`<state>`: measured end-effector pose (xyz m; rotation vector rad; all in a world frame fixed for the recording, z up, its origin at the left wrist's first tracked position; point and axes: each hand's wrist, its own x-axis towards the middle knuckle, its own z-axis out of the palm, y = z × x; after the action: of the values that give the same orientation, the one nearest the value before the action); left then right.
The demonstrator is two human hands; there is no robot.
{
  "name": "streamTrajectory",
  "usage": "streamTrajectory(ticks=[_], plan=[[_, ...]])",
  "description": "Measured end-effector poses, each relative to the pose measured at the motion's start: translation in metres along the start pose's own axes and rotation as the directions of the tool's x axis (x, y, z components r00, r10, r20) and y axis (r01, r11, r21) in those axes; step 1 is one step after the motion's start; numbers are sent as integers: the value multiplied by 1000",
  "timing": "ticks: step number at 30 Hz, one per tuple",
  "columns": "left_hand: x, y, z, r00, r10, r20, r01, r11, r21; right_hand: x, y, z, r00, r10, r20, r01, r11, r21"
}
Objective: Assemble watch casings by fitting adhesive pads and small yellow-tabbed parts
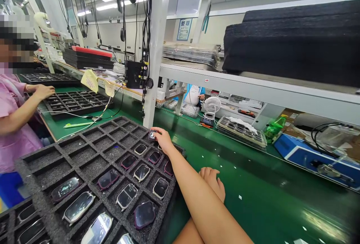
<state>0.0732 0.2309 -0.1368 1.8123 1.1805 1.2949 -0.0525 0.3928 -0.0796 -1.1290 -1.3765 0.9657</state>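
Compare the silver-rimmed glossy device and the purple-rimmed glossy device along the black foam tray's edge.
The silver-rimmed glossy device has a pale bright rim; the purple-rimmed glossy device a dark purple one. The purple-rimmed one lies nearer the camera than the silver-rimmed one. Both have dark glossy faces, rounded corners and their own cell in the black foam tray.

Lighting is bright and even, supplied by ceiling lights [107,6] at 12 o'clock. Glare marks the green bench [323,221] at 4 o'clock. Wide-angle distortion bends the shelf [253,86] toward the 3 o'clock edge.
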Motion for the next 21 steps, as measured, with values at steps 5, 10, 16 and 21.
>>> streamTrajectory(ticks=[5, 10, 16, 21], plan=[[-1, 1, -1, 1000, -12, 22, 12, 1000, 2, -3, 0, 0, 998, -66, -3, 65, 990, -124], [-1, 0, 1, 999, -20, 36, 20, 1000, -5, -5, 0, -1, 997, -83, 0, 82, 981, -174], [1, 0, 1, 999, -27, 46, 28, 999, -16, -5, 1, -1, 997, -70, 17, 72, 971, -230], [-1, -1, 2, 998, -25, 56, 26, 1000, -13, -4, 1, -1, 995, -100, -6, 93, 949, -302]])
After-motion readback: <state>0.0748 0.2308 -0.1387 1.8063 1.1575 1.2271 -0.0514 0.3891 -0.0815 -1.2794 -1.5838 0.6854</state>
